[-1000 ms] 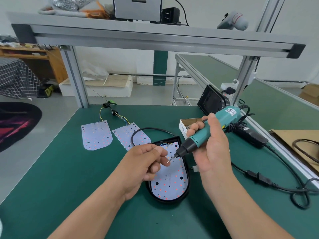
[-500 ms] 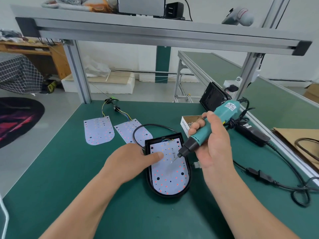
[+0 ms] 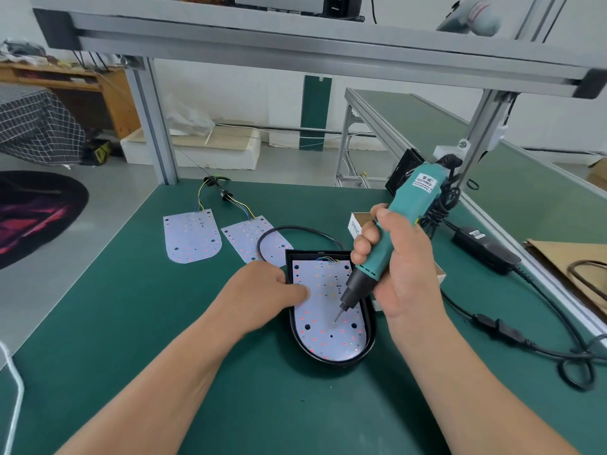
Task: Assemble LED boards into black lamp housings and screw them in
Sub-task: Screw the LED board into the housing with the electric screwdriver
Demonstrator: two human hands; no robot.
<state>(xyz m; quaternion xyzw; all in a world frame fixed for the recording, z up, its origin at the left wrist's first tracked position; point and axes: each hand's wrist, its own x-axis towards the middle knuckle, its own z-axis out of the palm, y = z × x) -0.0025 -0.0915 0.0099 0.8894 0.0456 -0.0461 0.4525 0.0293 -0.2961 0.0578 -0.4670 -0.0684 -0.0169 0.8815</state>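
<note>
Your left hand has left the driver's tip, where it was pinching a second ago, and now lies low with its fingers stretched out, pressing on the left edge of the LED board; it holds nothing. Your right hand has swung the teal electric screwdriver more upright, and its fingers are wrapped firmly round the barrel. The bit points down and touches the lower middle of the board. That board lies flat inside the black lamp housing, whose rim shows all round it. Thin coloured wires sit at the board's far end, and a black cable loops away from the housing's top edge. The housing rests on the green table, straight in front of you. Two loose LED boards, one to the left and one just beside it, lie flat farther back, each with coloured wires at its far end. A small cardboard box stands behind your right fist, which hides most of it; you cannot tell what it holds. A black power adapter lies to the right with its cord trailing.
</note>
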